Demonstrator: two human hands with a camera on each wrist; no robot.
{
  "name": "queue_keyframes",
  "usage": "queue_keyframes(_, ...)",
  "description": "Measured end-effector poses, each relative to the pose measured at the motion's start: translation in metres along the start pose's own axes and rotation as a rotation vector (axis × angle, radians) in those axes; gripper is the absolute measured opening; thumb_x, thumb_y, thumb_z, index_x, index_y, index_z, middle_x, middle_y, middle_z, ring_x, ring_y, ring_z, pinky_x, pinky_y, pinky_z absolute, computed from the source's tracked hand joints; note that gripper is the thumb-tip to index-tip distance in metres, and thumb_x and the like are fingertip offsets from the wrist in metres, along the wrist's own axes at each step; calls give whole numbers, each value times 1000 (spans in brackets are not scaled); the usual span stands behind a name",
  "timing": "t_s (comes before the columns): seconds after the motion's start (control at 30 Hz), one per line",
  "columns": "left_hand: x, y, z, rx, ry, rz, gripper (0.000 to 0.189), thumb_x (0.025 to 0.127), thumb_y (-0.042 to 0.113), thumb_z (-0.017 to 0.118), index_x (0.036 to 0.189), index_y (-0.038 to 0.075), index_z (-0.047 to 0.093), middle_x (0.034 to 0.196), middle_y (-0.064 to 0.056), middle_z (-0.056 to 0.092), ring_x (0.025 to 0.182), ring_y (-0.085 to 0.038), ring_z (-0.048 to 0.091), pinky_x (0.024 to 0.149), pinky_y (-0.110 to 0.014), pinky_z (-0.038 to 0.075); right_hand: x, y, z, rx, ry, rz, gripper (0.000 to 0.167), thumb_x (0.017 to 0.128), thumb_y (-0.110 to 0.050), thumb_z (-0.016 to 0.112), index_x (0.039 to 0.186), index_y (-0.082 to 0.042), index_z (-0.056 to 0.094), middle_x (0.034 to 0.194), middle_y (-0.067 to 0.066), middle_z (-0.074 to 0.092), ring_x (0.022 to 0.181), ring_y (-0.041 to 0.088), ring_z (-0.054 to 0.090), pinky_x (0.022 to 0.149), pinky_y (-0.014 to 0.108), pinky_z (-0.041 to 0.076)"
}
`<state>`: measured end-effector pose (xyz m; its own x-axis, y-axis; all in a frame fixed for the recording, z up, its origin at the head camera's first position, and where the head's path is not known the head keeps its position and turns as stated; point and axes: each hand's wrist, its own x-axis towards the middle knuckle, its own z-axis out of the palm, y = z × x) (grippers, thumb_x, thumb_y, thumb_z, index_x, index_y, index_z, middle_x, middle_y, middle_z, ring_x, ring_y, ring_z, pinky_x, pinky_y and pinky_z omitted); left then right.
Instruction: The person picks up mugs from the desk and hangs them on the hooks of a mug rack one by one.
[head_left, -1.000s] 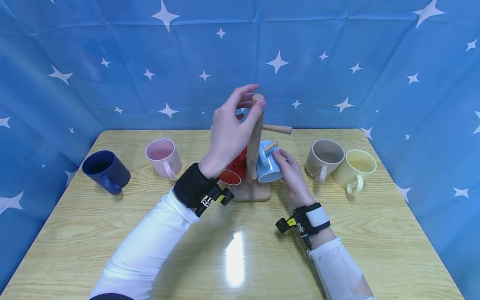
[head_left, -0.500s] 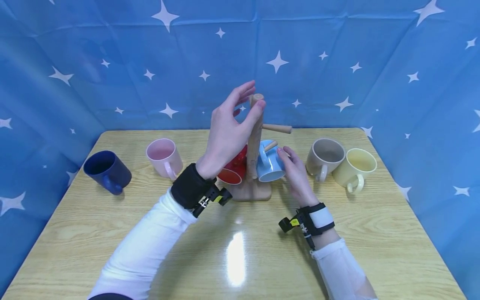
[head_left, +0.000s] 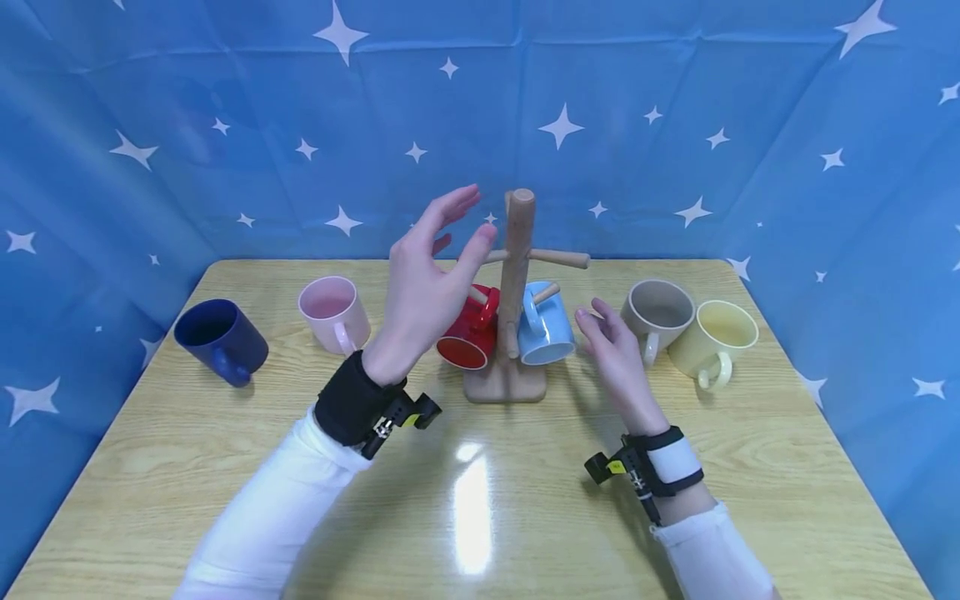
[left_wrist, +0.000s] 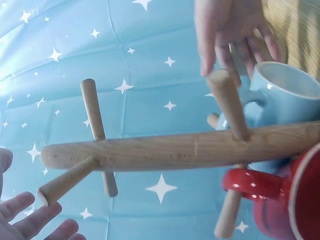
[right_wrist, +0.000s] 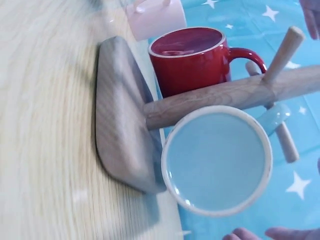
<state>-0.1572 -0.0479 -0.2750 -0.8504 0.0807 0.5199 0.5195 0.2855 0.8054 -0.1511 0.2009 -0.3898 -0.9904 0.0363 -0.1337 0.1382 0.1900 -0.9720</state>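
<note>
A wooden mug tree stands on the table, its base flat on the wood. By its handle a light blue mug hangs from a lower peg on the right. On the left a red mug hangs the same way. My left hand is raised left of the post with spread fingers, holding nothing; in the left wrist view its fingertips are near an upper peg. Just right of the light blue mug my right hand has loosely bent fingers and holds nothing.
Left on the table are a dark blue mug and a pink mug. On the right, a grey mug stands close beside a pale yellow mug. A star-patterned blue cloth hangs behind the table.
My right hand has let go of the light blue mug and moved right. My left hand has drawn away from the post to the left. Both mugs stay on their pegs.
</note>
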Motion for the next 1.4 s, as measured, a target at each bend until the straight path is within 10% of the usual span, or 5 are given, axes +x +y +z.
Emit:
queue_keyframes(0.43,-54,-20,-28,14,118,-27,46,101,11,68,146,5,59,148,-13,64,139,-26,59,116,-50,51,-22,0,-24,-182,61,-76,71,110,-41,51,166,-5,25,163,24,43,153,37,41,129,52,33)
queue_keyframes(0.67,-75,-31,-23,-5,106,-72,42,99,8,68,140,2,63,142,-17,68,134,-31,62,113,-56,52,-30,3,-38,-224,189,-134,63,110,-36,53,162,-6,35,157,21,49,142,29,49,116,31,39)
queue_keyframes(1.1,-90,-36,-8,22,78,-22,40,95,5,72,134,0,66,135,-17,72,129,-31,67,106,-55,58,-26,15,-68,-370,373,-115,50,108,-41,55,137,-1,62,129,17,66,101,0,53,87,15,41)
queue_keyframes(1.4,-89,-44,-5,12,49,-30,39,96,6,72,134,0,66,135,-17,72,128,-33,68,103,-58,58,-20,27,-89,-489,358,-92,52,106,-45,57,122,3,70,106,19,75,74,-9,58,65,12,48)
